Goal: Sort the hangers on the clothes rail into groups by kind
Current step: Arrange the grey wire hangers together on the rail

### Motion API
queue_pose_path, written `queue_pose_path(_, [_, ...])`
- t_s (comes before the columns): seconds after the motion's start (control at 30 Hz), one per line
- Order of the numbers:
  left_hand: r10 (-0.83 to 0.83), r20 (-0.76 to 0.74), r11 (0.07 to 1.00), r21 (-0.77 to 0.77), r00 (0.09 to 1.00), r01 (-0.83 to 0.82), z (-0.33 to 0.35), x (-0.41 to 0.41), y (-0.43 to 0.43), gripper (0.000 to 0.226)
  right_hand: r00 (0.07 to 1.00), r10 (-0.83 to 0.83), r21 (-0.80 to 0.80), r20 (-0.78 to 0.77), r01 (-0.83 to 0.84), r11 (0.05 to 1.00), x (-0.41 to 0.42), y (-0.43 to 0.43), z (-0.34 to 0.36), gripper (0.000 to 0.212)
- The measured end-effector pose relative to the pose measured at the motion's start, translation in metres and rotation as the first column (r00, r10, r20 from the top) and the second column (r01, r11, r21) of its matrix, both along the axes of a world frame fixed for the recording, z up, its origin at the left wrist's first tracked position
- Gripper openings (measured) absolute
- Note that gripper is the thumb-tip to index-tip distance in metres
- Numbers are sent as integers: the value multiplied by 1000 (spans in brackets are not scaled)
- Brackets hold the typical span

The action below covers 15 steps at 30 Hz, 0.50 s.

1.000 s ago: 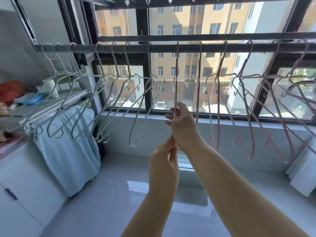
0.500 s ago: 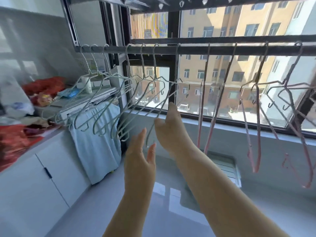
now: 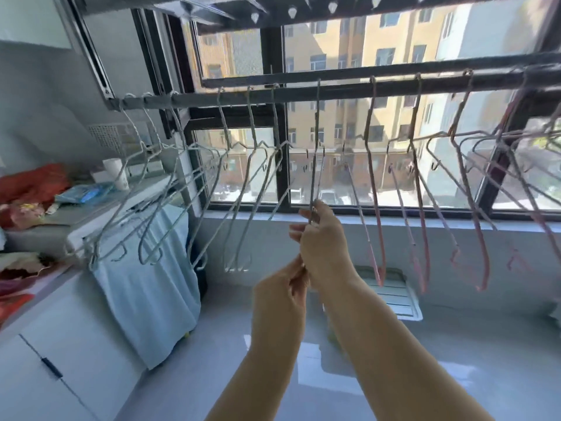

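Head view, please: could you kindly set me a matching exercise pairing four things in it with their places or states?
Things
1. pale grey hangers
2. pink hangers
3. light blue cloth
4. right hand

Places or states
A. grips the middle hanger
B. on the right part of the rail
C. draped at the left, below the rail
D. on the left part of the rail

Pairs: 1-D, 2-B, 3-C, 4-A.
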<state>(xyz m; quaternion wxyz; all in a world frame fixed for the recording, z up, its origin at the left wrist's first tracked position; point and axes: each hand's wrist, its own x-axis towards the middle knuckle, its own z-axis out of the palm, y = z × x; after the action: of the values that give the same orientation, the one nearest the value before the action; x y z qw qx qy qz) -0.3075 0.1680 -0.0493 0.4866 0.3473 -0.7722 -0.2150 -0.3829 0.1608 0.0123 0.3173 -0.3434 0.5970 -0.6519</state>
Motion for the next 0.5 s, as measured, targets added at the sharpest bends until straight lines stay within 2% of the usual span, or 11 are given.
queue_pose_path(0.13, [-73,-31,997,11,997,73,-1,-1,-8,20,996,-68,-30,60,70,997,1,-3,1,63])
queue_pose_path(0.27, [-112,-33,994,-4,993,111,-6,0,-13,20,992,-116,-25,57,117,993,3,-3,0,61])
queue_pose_path(0.5, [-140,-44,990,31,989,141,-10,5,-17,24,986,-164,-3,-15,164,987,11,0,1,60])
